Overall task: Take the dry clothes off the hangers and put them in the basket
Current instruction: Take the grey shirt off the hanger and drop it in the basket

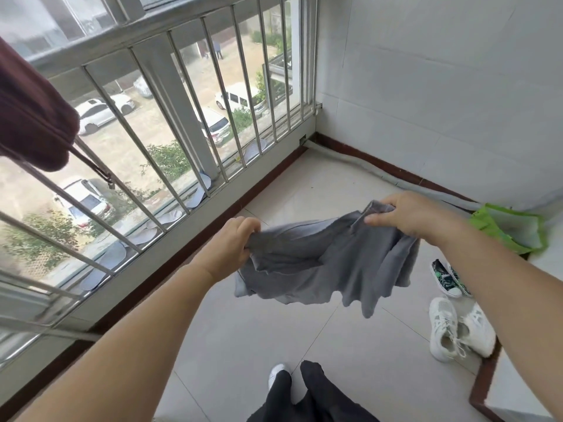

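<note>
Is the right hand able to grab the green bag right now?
Probably not yet. The right hand and the left hand both hold the grey garment up in the air, and the green bag sits apart on the floor by the wall.

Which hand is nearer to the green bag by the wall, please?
The right hand is nearer, just left of the green bag. The left hand is farther left, across the grey garment both hands grip.

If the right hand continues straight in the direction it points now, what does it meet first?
The right hand points left along the grey garment, so it would probably meet the left hand first, though depth is unclear.
</note>
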